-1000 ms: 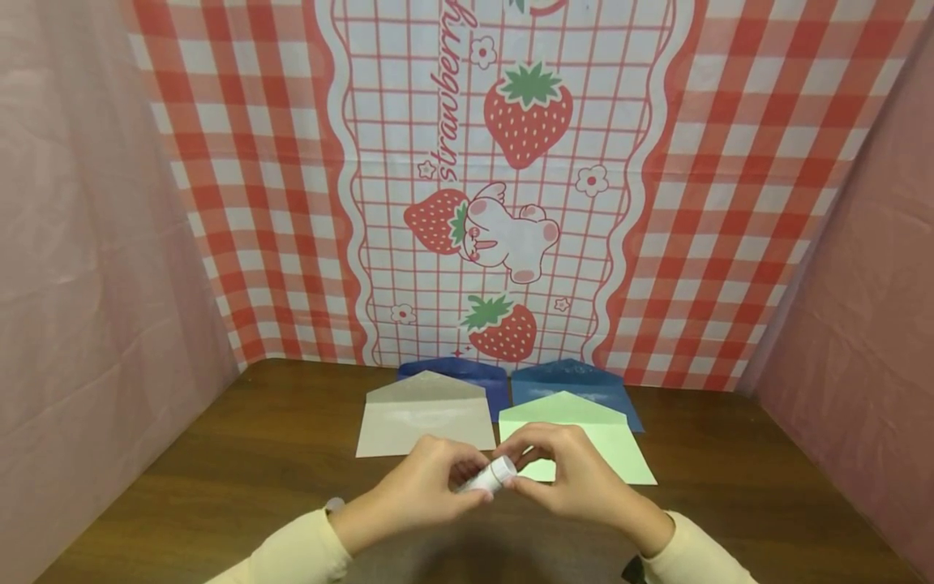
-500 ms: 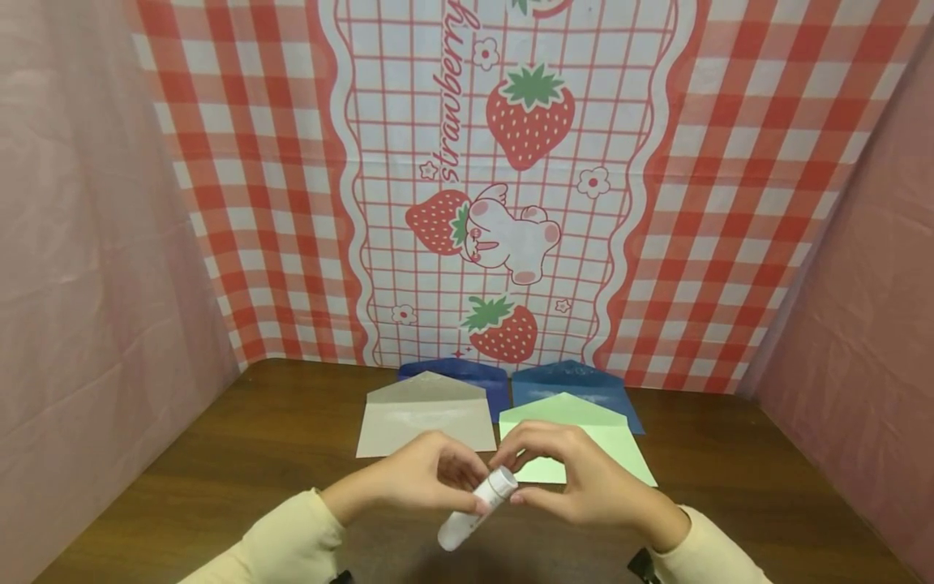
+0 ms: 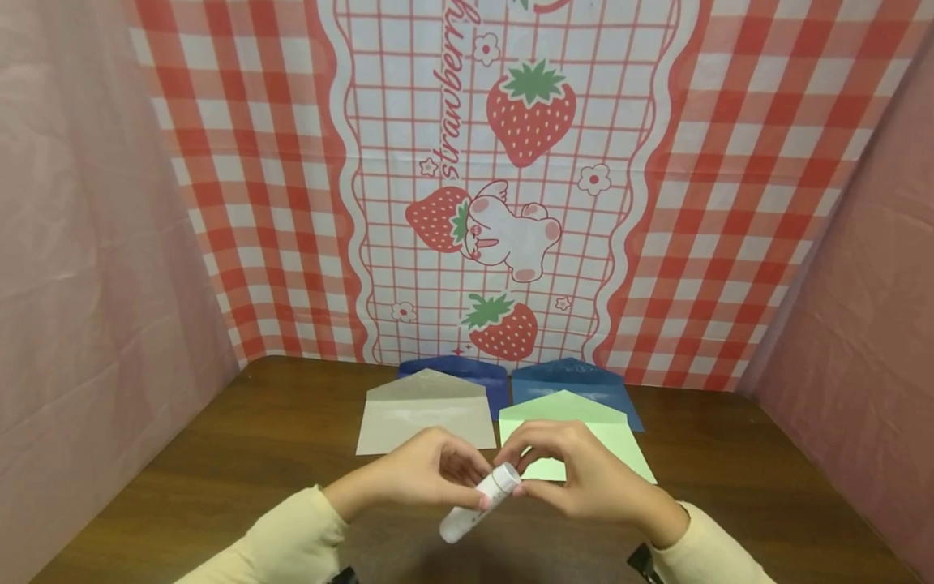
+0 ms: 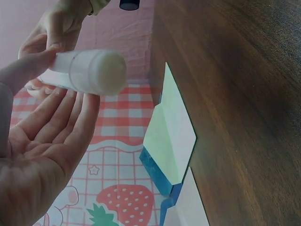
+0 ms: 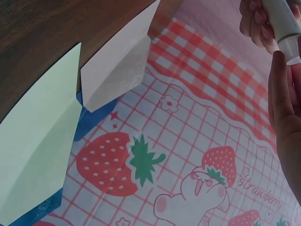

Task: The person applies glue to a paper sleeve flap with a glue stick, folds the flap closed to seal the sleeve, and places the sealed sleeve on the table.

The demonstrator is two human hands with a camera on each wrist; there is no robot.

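A white glue stick [image 3: 467, 519] is held at a slant above the near part of the table, its upper end toward the right. My left hand [image 3: 416, 477] pinches its barrel, thumb on the near side; in the left wrist view the fingers stretch out below the glue stick [image 4: 84, 70]. My right hand [image 3: 576, 470] has thumb and fingertips at the upper end, around the translucent cap [image 5: 290, 49]. Just beyond the hands lie a beige envelope [image 3: 426, 418] and a light green envelope [image 3: 620, 450], flaps raised.
Behind these, a dark blue envelope [image 3: 467, 369] and a teal-blue envelope [image 3: 572, 373] stand partly covered near the checked strawberry cloth [image 3: 503, 162]. Pink curtains [image 3: 109, 243] close off both sides of the brown wooden table [image 3: 241, 454].
The lower end of the glue stick, earlier mostly hidden by my left hand, has come out toward me as the left fingers loosened. My right hand stays at its upper end.
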